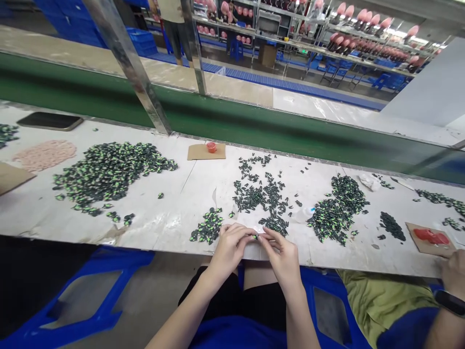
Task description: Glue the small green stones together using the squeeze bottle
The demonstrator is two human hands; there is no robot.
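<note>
My left hand (231, 245) is closed in a pinch on a small black-and-green piece (255, 237), just above the front edge of the table. Facing it, my right hand (282, 249) also has thumb and fingers pinched together at that piece; what sits between its fingertips is too small to make out. A small heap of black-and-green pieces (208, 226) lies to the left of my left hand. Beyond my hands spreads a loose scatter of small dark parts (254, 196), the nearest of them close to my right fingers.
Larger piles of black-and-green pieces lie left (116, 169) and right (337, 213). A red cup (211, 147) stands on cardboard at the back. Pale pink parts (47, 154) and a phone (50, 120) are far left. A co-worker's hand (455, 274) rests at right, near red pieces (431, 236).
</note>
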